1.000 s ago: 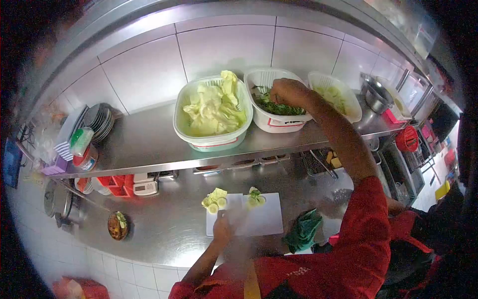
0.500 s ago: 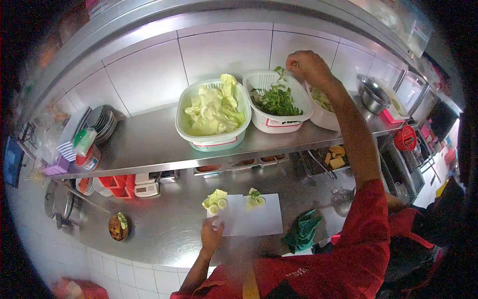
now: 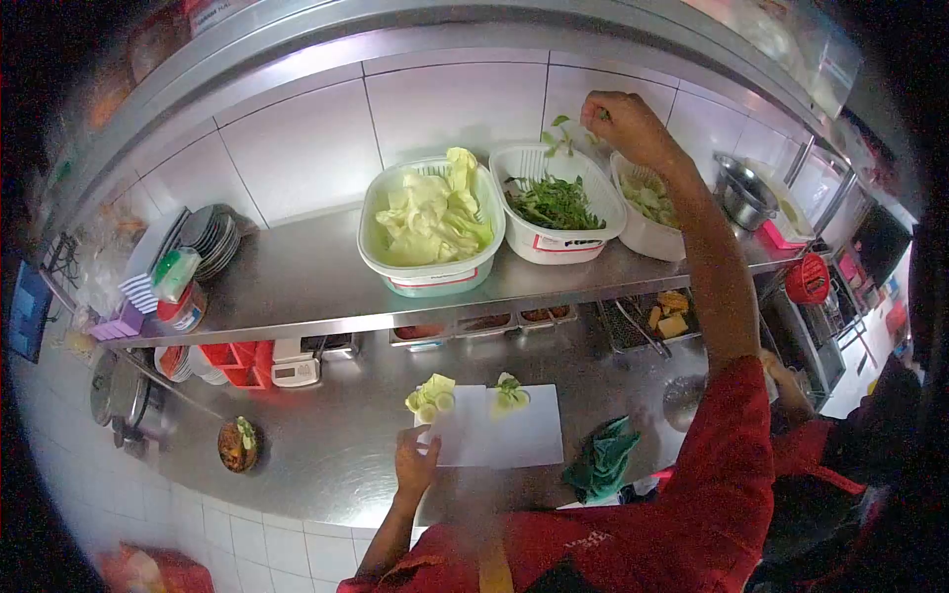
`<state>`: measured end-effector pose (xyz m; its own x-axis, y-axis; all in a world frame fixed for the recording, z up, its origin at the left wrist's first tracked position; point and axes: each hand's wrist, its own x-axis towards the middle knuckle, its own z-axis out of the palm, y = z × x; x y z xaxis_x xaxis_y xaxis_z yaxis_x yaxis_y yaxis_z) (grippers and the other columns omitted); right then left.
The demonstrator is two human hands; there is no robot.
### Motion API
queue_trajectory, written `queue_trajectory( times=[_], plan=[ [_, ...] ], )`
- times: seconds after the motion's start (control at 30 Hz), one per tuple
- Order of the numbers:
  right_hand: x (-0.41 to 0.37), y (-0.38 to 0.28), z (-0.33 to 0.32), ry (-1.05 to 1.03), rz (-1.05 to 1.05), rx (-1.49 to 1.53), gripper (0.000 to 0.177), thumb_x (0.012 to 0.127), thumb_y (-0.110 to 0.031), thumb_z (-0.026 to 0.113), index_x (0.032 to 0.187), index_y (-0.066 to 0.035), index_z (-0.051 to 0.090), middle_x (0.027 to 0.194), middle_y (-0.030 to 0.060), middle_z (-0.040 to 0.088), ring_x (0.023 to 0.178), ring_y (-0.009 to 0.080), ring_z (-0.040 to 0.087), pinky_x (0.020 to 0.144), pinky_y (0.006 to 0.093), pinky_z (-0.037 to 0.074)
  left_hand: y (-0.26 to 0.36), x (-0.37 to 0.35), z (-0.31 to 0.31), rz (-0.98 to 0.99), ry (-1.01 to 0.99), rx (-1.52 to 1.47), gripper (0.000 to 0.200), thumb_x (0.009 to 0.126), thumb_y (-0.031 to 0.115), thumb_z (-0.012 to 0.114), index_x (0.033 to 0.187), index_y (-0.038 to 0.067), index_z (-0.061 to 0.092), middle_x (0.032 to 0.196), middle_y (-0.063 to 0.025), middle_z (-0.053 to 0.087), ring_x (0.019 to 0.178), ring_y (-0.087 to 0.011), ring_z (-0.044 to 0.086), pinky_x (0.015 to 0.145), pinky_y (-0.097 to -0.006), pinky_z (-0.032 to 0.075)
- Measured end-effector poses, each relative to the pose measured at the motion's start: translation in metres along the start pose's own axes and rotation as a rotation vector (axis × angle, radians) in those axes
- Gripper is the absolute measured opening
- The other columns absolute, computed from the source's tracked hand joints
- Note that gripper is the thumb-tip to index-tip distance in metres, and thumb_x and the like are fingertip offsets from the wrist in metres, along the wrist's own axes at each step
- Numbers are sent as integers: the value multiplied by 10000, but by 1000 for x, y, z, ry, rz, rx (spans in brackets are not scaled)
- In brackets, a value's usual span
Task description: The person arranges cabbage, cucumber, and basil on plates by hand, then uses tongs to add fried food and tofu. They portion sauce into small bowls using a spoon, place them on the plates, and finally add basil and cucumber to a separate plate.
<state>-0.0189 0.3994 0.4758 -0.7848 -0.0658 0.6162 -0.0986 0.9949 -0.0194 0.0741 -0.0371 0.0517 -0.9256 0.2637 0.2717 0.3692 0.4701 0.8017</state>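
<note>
My right hand [image 3: 623, 121] is raised above the shelf, its fingers pinched on a sprig of green herb [image 3: 561, 136] whose leaves hang down at the left. Below it stands a white tub of green herbs [image 3: 554, 203], between a tub of pale lettuce [image 3: 430, 219] and a smaller tub of sliced greens [image 3: 647, 201]. On the counter, my left hand [image 3: 415, 460] rests at the left edge of white paper sheets [image 3: 514, 435], fingers apart. Lettuce with round pale slices [image 3: 431, 397] lies at the paper's upper left; slices with a green leaf [image 3: 508, 393] lie farther right.
A steel shelf [image 3: 306, 296] crosses above the counter. A green cloth [image 3: 603, 458] lies right of the paper, a small brown bowl [image 3: 237, 445] far left. Stacked plates [image 3: 208, 242] stand on the shelf. Another person's arm [image 3: 788, 395] shows at the right.
My right hand has risen slightly, and the herb sprig has come up clear of the tub. My left hand has shifted slightly, its fingers more spread. The other person's arm has come more into view.
</note>
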Motion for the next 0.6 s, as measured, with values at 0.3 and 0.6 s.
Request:
queue_trajectory(
  times=[0.3,0.6],
  plan=[
    [-13,-8,-14,-107,-5,63,126,858,-140,572,882,-17,585,814,96,619,763,207,589,722,343,471,3,7,0,-41,-10,-91,277,799,150,673,1035,33,588,987,-175,554,763,-251,609,618,-333,511],
    [-94,-161,-3,-468,-185,461,114,845,-152,585,861,-41,563,816,66,591,785,141,567,756,314,457,-36,26,2,-184,-111,273,437,764,269,670,1129,61,550,1124,-174,536,994,-348,552,827,-420,468]
  ],
)
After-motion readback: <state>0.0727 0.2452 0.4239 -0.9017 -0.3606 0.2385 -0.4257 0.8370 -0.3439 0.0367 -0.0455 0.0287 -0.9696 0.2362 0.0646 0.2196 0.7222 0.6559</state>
